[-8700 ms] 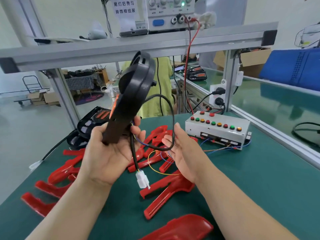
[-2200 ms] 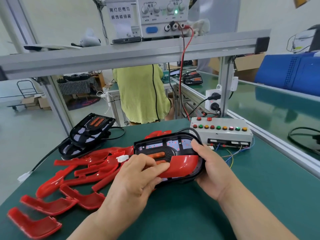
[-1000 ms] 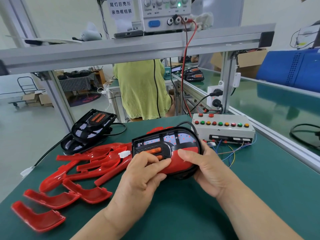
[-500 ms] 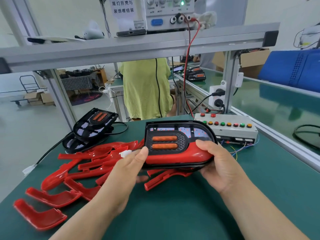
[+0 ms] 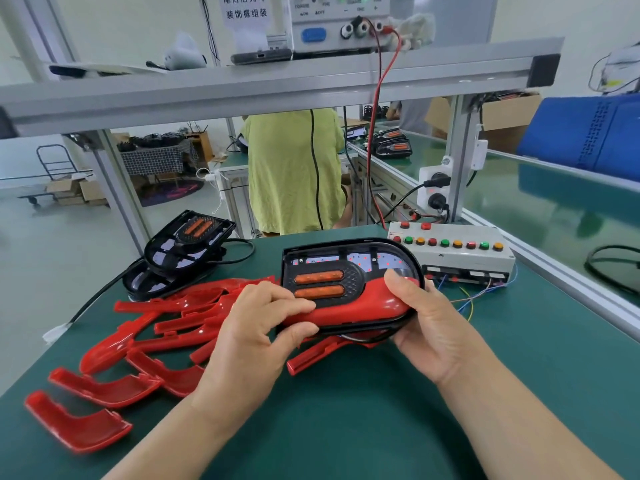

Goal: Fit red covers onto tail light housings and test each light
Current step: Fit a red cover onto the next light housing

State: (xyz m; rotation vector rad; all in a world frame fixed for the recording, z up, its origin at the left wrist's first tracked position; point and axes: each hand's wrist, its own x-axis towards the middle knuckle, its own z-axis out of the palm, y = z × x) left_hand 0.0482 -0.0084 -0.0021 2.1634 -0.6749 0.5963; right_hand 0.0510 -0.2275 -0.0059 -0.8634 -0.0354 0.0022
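I hold a black tail light housing (image 5: 346,258) face up, tilted toward me above the green table, with two orange strips in its middle. A red cover (image 5: 363,304) sits along its near edge. My left hand (image 5: 256,330) grips the housing's left end, fingers pressing on the cover by the orange strips. My right hand (image 5: 429,327) clasps the rounded right end, thumb on top of the cover. Several loose red covers (image 5: 166,327) lie on the table to the left, some under the housing.
A stack of black housings (image 5: 187,247) with a cable rests at the back left. A grey test box (image 5: 453,251) with coloured buttons stands at the back right, thin wires trailing from it. A power supply (image 5: 332,22) sits on the shelf above. A person in yellow-green stands behind the bench.
Over the last second the housing has been lifted off the table and tilted toward me. My left hand's fingers have shifted onto the cover's left part.
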